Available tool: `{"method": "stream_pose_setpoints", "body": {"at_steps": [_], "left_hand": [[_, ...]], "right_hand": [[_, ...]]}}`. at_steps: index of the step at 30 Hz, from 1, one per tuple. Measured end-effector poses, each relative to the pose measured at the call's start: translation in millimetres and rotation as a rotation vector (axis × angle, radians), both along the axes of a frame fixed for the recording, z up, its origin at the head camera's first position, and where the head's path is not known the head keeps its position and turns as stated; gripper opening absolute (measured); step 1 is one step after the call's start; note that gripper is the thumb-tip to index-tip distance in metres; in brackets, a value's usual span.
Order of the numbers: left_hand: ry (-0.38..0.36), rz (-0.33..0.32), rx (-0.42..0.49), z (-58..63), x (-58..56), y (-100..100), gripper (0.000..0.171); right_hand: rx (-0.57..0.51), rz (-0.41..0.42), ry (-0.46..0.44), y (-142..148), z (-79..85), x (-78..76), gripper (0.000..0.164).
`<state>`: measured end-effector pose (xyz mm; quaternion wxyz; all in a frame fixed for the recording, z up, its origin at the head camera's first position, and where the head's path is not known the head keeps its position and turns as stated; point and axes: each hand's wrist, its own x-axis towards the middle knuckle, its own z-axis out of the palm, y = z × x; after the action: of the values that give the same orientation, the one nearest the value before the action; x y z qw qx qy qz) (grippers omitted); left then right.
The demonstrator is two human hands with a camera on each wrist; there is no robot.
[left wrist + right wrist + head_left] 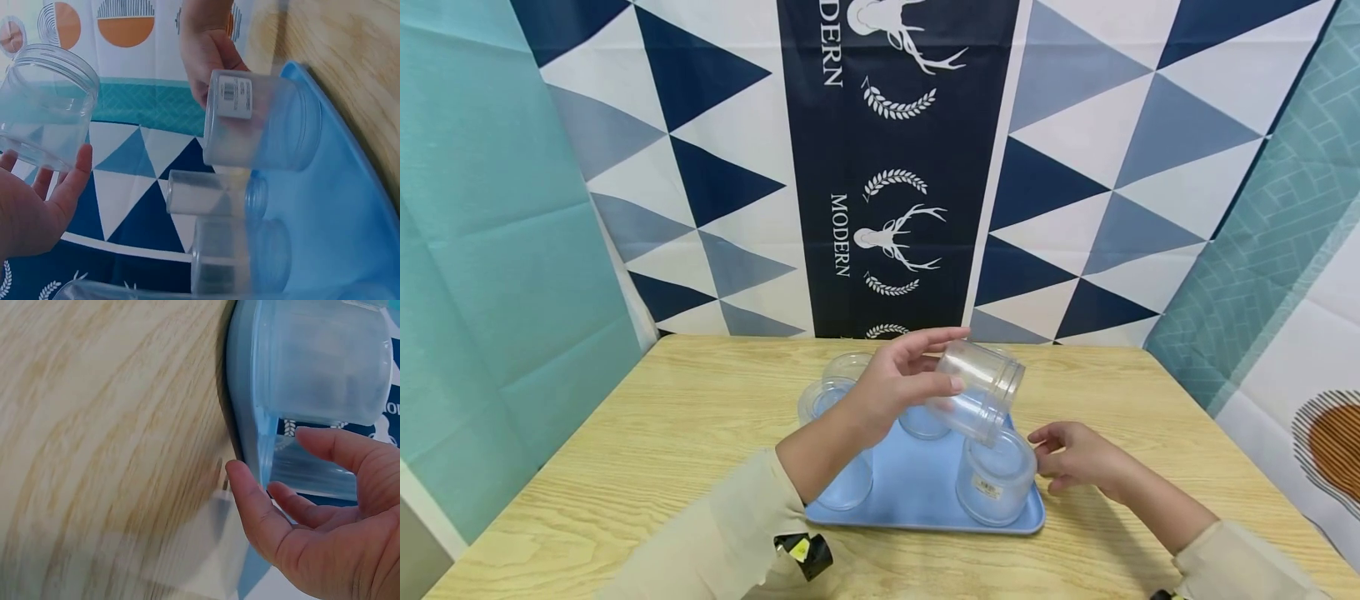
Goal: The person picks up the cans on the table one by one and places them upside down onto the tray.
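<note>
My left hand (906, 379) grips a clear plastic jar (977, 383) by its base end, thumb on the near side and fingers on the far side. The jar is tilted above the blue tray (910, 492), its threaded rim facing right. Below it, at the tray's front right corner, stands a wide clear jar (1000, 479) with a white barcode label. My right hand (1078, 458) is just right of that jar, its fingers loosely bent; the right wrist view shows nothing between the fingers (244, 487).
More clear containers stand at the tray's left side, including a large jar (850, 483), and another jar (925, 422) stands near its middle. The tray lies on a wood-grain table (700, 417). Behind it hangs a patterned cloth (895, 167).
</note>
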<state>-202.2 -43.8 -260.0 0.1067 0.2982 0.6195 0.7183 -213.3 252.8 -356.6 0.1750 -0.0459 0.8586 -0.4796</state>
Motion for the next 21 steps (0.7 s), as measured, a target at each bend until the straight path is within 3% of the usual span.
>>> {"method": "stream_pose_setpoints", "body": {"at_steps": [13,21], "left_hand": [[0.118,0.11,-0.21,15.9,0.4,-10.8,0.053],[0.115,0.177,-0.36,21.4,3.4,-12.6,0.053]], "right_hand": [[-0.093,-0.024,-0.108,-4.3,-4.3,-5.1,0.058],[-0.201,-0.038,-0.164,-5.6,-11.0,-7.3,0.057]]}}
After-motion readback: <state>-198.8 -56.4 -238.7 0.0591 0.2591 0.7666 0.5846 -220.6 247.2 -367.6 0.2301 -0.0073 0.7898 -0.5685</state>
